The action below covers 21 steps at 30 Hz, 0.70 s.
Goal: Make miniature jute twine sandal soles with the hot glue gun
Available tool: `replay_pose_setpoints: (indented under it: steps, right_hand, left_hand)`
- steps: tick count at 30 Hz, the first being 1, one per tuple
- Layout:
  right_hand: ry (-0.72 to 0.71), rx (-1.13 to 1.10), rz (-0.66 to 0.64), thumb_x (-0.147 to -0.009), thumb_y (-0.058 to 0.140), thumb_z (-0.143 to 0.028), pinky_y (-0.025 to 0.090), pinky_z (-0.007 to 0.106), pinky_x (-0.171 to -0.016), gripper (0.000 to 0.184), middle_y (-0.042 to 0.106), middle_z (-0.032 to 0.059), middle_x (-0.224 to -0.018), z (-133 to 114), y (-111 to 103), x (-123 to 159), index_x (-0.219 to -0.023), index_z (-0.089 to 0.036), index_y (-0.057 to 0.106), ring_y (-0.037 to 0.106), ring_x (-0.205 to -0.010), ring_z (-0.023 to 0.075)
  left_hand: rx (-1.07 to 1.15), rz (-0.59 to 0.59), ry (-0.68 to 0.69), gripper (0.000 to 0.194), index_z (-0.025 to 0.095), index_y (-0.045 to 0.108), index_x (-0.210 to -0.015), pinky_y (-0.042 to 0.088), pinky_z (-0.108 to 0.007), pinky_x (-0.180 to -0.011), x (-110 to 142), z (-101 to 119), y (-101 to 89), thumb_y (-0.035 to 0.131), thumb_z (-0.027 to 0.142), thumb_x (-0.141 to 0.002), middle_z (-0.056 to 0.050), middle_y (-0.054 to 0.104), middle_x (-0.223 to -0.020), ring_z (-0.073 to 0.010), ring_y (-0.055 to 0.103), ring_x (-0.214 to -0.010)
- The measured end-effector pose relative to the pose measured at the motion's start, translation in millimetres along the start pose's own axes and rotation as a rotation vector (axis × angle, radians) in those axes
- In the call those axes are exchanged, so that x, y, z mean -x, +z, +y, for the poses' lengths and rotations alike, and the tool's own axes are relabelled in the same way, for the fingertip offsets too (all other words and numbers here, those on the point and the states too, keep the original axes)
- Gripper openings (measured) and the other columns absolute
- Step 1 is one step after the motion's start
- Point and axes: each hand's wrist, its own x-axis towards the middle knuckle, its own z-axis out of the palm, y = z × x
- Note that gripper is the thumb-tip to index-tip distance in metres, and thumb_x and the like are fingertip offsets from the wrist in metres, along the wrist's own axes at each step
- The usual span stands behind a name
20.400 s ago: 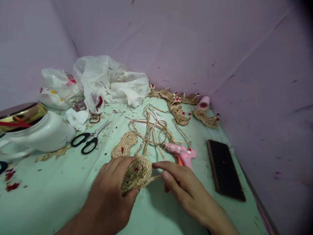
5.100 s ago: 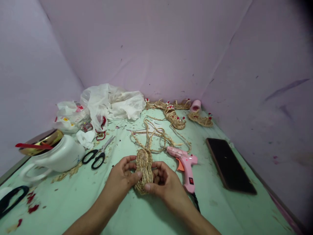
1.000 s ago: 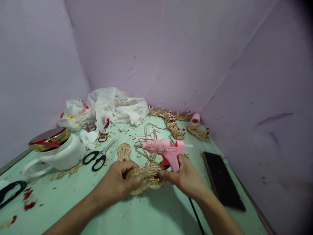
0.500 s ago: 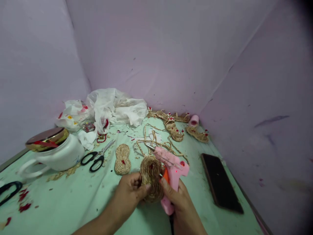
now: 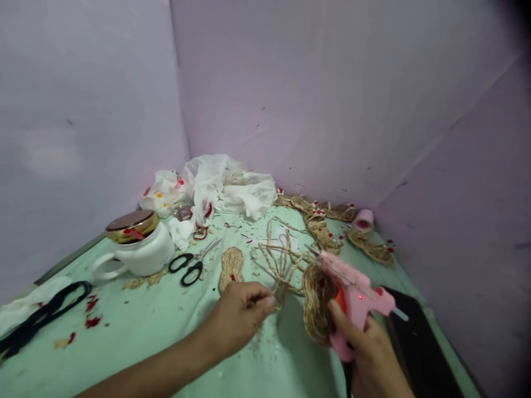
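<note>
In my right hand (image 5: 369, 342) is a pink hot glue gun (image 5: 352, 284) with a lit red light, its nozzle pointing up and left. A figure-eight piece of coiled straw braid (image 5: 313, 309) is held against the gun's left side by the same hand. My left hand (image 5: 244, 312) is closed in a pinch just above the table, left of that piece. Whatever lies between its fingertips is too small to make out. Loose braided cord (image 5: 282, 260) lies just beyond the fingertips. A second coiled braid piece (image 5: 231, 265) lies behind my left hand, partly hidden by it.
Black-handled scissors (image 5: 193, 265) and a white mug (image 5: 145, 254) with a gold-rimmed lid stand left. White plastic bags (image 5: 228, 185) lie against the wall. Several finished braid pieces (image 5: 321, 232) and a pink roll (image 5: 364, 219) are at the back right. A dark phone (image 5: 418, 342) lies right.
My left hand has let go of the coiled braid piece and moved away from it. My right hand has shifted right with the glue gun and the piece. The view has turned left.
</note>
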Motion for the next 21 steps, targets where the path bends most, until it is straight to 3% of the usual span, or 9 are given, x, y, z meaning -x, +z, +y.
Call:
replay_pose_setpoints:
  steps: [2, 5, 12, 14, 17, 21]
  right_hand:
    - [-0.075, -0.024, 0.009, -0.058, 0.076, -0.034, 0.046, 0.024, -0.06, 0.04, 0.066, -0.0014, -0.074, -17, 1, -16, -0.092, -0.018, 0.062, 0.06, -0.067, 0.0158]
    - [-0.066, 0.014, -0.037, -0.061, 0.074, -0.033, 0.047, 0.026, -0.058, 0.034, 0.067, 0.0008, -0.072, -32, 7, -27, -0.088, -0.016, 0.063, 0.061, -0.067, 0.0178]
    - [-0.006, -0.265, -0.176, -0.063, 0.073, -0.033, 0.051, 0.03, -0.065, 0.032, 0.07, 0.0023, -0.089, -12, 23, -19, -0.09, -0.02, 0.064, 0.064, -0.077, 0.02]
    - [0.037, -0.303, -0.156, -0.061, 0.075, -0.03, 0.052, 0.031, -0.066, 0.033, 0.069, 0.0033, -0.094, -9, 20, -18, -0.09, -0.02, 0.064, 0.065, -0.08, 0.0209]
    - [0.053, -0.266, -0.127, -0.059, 0.076, -0.03, 0.053, 0.031, -0.065, 0.033, 0.07, 0.0047, -0.09, -8, 12, -21, -0.088, -0.018, 0.066, 0.065, -0.077, 0.0204]
    - [-0.052, -0.144, 0.041, -0.051, 0.08, -0.028, 0.05, 0.022, -0.047, 0.035, 0.068, 0.0013, -0.071, -15, 0, -40, -0.08, -0.014, 0.066, 0.059, -0.053, 0.0118]
  left_hand:
    - [-0.024, 0.009, -0.026, 0.019, 0.015, 0.06, -0.064, 0.029, -0.021, -0.045, -5, 0, -2.8, 0.053, 0.031, -0.071, 0.003, 0.048, -0.051, -0.0105, 0.042, -0.047]
    - [-0.01, 0.012, -0.034, 0.02, 0.015, 0.059, -0.062, 0.029, -0.021, -0.045, -12, -3, -1.2, 0.053, 0.032, -0.07, 0.003, 0.047, -0.048, -0.0102, 0.041, -0.046]
    - [0.042, -0.1, -0.102, 0.024, 0.015, 0.056, -0.066, 0.03, -0.021, -0.042, -32, -1, 25.6, 0.054, 0.039, -0.068, 0.004, 0.048, -0.051, -0.01, 0.044, -0.045]
    - [0.036, -0.097, -0.158, 0.021, 0.016, 0.053, -0.065, 0.03, -0.021, -0.041, -39, -4, 36.8, 0.052, 0.037, -0.067, 0.005, 0.047, -0.048, -0.0102, 0.043, -0.042]
    - [-0.04, -0.008, -0.136, 0.015, 0.017, 0.051, -0.06, 0.031, -0.021, -0.043, -46, -11, 48.9, 0.054, 0.031, -0.065, 0.005, 0.047, -0.047, -0.01, 0.044, -0.044]
    - [-0.118, 0.046, -0.042, 0.012, 0.017, 0.054, -0.06, 0.033, -0.022, -0.05, -50, -17, 52.6, 0.057, 0.028, -0.064, 0.002, 0.054, -0.055, -0.0118, 0.049, -0.055]
